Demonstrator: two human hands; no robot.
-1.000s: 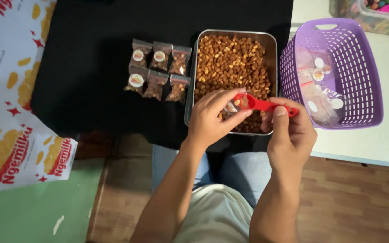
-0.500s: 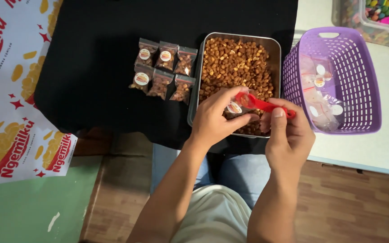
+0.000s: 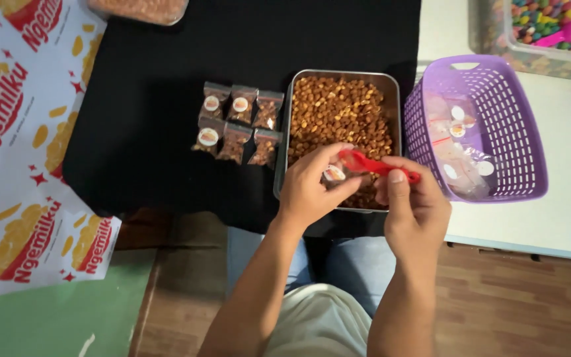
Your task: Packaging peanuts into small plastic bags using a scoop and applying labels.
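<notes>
Red plastic scoop [image 3: 371,163] is pinched in my right hand [image 3: 412,206]; my left hand [image 3: 312,188] pinches what looks like a small clear pouch [image 3: 334,174] over the rectangular metal tray of brown nuts [image 3: 299,86]. I'd keep the pouch mouth wide under the scoop's tip.

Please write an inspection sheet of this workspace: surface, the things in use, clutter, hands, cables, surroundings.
Surface: black cloth on the table; white tabletop at the right.
Things in use: metal tray full of brown snack pieces; red scoop; small clear pouch with a round sticker.
Clutter: six filled pouches in two rows left of the tray; purple basket with empty pouches.
Hands: left hand holds the small clear pouch; right hand holds the red scoop above the tray.
Cables: nothing seen.
Surroundings: printed red and yellow sheet at the left; clear box of coloured sweets; wooden floor.
</notes>
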